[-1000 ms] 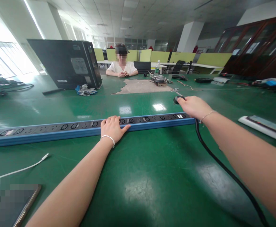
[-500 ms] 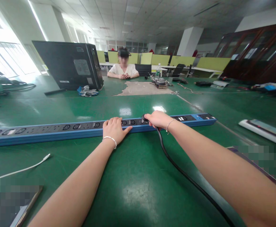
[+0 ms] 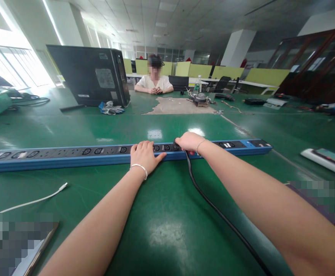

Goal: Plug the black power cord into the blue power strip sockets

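A long blue power strip with a row of black sockets lies across the green table. My left hand rests over its middle, fingers curled across the top and thumb out along the front edge, holding it. To the right, my right hand is closed round a black plug. The plug stands at a socket on the strip's top; how deeply it sits is hidden by my fingers. From it a black power cord runs down toward the lower right.
A white cable and a dark flat device lie at lower left. Beyond the strip stand a black computer case and gloves. A person sits across the table. A white device lies at right.
My right hand has shifted slightly left along the strip with the plug, which now covers the socket that showed beside it. My left hand stays on the strip. The view has turned slightly left.
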`<state>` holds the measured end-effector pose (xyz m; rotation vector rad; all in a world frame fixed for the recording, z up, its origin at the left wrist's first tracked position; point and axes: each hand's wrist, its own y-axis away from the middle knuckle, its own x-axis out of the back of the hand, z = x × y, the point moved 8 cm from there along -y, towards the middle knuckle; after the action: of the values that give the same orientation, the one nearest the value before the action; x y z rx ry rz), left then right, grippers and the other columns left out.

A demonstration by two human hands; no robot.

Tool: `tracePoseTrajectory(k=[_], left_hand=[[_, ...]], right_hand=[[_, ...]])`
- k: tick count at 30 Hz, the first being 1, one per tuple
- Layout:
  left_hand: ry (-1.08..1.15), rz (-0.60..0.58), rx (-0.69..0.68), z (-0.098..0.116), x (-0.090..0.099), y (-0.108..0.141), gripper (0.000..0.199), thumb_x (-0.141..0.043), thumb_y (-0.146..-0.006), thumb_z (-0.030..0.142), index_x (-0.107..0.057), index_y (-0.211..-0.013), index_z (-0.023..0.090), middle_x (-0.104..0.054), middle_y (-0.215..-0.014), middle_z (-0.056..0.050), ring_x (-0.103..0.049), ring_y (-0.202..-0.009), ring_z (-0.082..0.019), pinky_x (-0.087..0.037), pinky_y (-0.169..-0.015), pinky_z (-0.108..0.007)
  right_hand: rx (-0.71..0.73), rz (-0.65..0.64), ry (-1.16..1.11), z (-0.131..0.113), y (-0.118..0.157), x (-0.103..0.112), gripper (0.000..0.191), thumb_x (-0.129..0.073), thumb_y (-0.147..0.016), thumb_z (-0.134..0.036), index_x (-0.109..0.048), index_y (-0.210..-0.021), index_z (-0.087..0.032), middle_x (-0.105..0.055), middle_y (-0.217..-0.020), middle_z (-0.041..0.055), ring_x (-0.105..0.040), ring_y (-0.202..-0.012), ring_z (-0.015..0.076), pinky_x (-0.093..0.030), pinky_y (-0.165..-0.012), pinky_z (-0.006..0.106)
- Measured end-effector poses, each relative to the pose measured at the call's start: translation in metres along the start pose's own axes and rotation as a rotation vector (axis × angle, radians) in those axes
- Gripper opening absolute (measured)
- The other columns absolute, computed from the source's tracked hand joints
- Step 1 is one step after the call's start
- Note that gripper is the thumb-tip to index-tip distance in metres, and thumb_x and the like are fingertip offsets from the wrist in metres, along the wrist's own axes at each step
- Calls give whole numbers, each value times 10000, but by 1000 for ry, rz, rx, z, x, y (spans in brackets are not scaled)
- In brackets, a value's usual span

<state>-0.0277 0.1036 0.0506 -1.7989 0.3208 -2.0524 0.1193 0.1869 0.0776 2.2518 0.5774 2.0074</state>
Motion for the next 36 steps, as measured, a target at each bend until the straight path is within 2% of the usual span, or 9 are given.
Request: tracePoseTrajectory(k=[8, 12, 18, 24, 28, 31, 33, 34, 36], left_hand=[[-21, -5, 5, -1, -2, 0, 660, -387, -798, 661, -518, -1217, 168, -564, -1265, -114, -452, -1197, -274, -290, -999, -433], [-32, 3, 2, 0, -3, 0, 654, -390, -801, 653, -518, -1217, 165, -569, -1255, -117, -458, -1191, -270, -291, -1001, -433], [-25, 14, -4, -1, -3, 0, 659, -394, -797, 656, -519, -1221, 167, -566, -1257, -124, -459, -1194, -281, -295, -1000, -443], [-15, 32, -12, -1, -3, 0, 643, -419, -797, 644, -531, -1205, 160, -577, -1242, -127, -474, -1180, -286, -309, -995, -458], [-4, 51, -48, 4, -2, 2, 599, -418, -826, 596, -517, -1224, 160, -569, -1260, -137, -468, -1194, -289, -312, -1001, -474], [31, 57, -141, 15, -1, 4, 554, -404, -869, 507, -436, -1311, 173, -525, -1322, -127, -450, -1227, -261, -323, -1010, -452], [61, 59, -216, 25, -1, 6, 553, -403, -884, 459, -361, -1367, 192, -483, -1368, -109, -439, -1243, -241, -338, -1011, -427], [74, 61, -243, 29, 0, 6, 558, -405, -887, 447, -332, -1384, 204, -461, -1388, -101, -433, -1250, -236, -345, -1010, -418], [93, 65, -278, 34, 0, 7, 565, -405, -890, 435, -295, -1403, 224, -422, -1419, -91, -417, -1265, -232, -355, -1009, -411]], right_hand=[[-2, -25, -24, -2, 9, -1, 445, -377, -829, -432, -667, -683, -129, -525, -423, 39, -513, -385, 162, -426, -474, 282], [-3, -30, 35, -6, 6, -2, 416, -402, -817, -405, -663, -656, -124, -524, -423, 47, -528, -404, 174, -429, -485, 293], [86, -66, 175, -20, 2, -7, 410, -401, -840, -358, -648, -591, -147, -550, -452, 66, -566, -472, 192, -437, -520, 313], [54, -53, 130, -17, -2, -11, 397, -459, -836, -400, -631, -557, -176, -525, -442, 65, -572, -502, 211, -425, -544, 336], [73, 69, -2, -6, -4, -13, 425, -468, -823, -480, -607, -548, -188, -492, -417, 53, -565, -494, 214, -411, -553, 335], [181, 89, -216, 9, -2, -19, 543, -341, -854, -579, -578, -563, -188, -501, -435, 37, -521, -430, 175, -386, -521, 307], [266, 96, -364, 22, 2, -23, 573, -262, -883, -571, -567, -583, -191, -517, -460, 16, -491, -408, 141, -363, -506, 278], [295, 197, -382, 31, 4, -18, 530, -287, -893, -528, -571, -597, -193, -531, -484, 8, -497, -434, 132, -351, -515, 264], [277, 502, -342, 51, 12, -4, 458, -327, -900, -445, -583, -614, -194, -567, -547, 15, -527, -527, 139, -331, -542, 256]])
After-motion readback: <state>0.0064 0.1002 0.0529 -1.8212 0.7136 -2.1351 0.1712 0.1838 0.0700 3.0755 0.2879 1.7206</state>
